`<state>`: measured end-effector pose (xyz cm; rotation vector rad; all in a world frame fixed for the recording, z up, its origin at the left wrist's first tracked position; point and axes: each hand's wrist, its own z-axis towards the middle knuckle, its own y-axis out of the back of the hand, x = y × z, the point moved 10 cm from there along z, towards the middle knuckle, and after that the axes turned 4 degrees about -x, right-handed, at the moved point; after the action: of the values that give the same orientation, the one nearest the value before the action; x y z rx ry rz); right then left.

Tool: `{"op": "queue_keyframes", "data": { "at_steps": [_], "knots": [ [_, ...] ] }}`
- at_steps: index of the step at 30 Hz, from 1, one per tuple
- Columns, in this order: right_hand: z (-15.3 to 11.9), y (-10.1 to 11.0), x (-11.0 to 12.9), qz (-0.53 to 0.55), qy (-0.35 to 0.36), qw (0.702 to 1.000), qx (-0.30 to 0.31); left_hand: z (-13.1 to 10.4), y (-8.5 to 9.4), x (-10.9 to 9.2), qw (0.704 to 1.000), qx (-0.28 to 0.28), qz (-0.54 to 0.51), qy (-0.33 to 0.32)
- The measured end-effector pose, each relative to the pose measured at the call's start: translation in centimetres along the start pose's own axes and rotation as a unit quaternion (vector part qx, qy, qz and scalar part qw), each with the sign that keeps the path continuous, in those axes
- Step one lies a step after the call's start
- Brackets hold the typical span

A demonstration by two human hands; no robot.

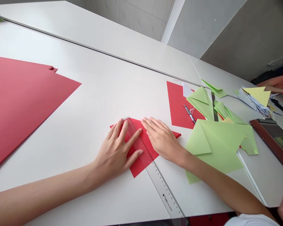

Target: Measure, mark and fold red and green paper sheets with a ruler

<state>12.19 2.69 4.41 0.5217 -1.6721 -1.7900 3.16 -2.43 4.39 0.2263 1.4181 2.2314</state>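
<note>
A clear plastic ruler (159,179) lies slantwise across a red sheet of paper (137,166) and runs down to the table's near edge. My left hand (119,147) rests with spread fingers on the ruler's upper part and the paper's left side. My right hand (161,138) lies flat on the paper, just right of the ruler, with its fingers stretched out. Part of the red paper is folded up along the ruler's right side, as far as I can see. Both hands cover much of the sheet.
Large red sheets (25,103) are stacked at left. Light green folded papers (221,144) lie at right, by another red sheet (179,110) with a pen (189,113) on it. Farther right are a brown-edged board (269,141), yellow papers (259,95) and another person's arm (273,83).
</note>
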Motion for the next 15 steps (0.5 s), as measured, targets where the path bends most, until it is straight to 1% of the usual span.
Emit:
{"op": "queue_keyframes", "data": {
  "at_steps": [3,8,11,15],
  "knots": [
    [0.2,-0.7,0.3,-0.001,0.024,1.0,0.003,-0.1,0.2,-0.1,1.0,-0.006,0.013,-0.001],
    [0.8,-1.1,0.7,-0.013,0.051,0.999,-0.001,-0.2,0.5,-0.5,0.999,-0.019,0.036,-0.009],
    [1.7,-1.1,0.8,0.004,0.064,0.998,-0.004,-0.3,0.6,-0.5,0.999,-0.024,0.042,-0.004],
    [2.7,-1.2,0.8,0.034,0.078,0.996,-0.005,-0.4,0.5,-0.5,0.999,-0.018,0.041,0.002]
  ]
}}
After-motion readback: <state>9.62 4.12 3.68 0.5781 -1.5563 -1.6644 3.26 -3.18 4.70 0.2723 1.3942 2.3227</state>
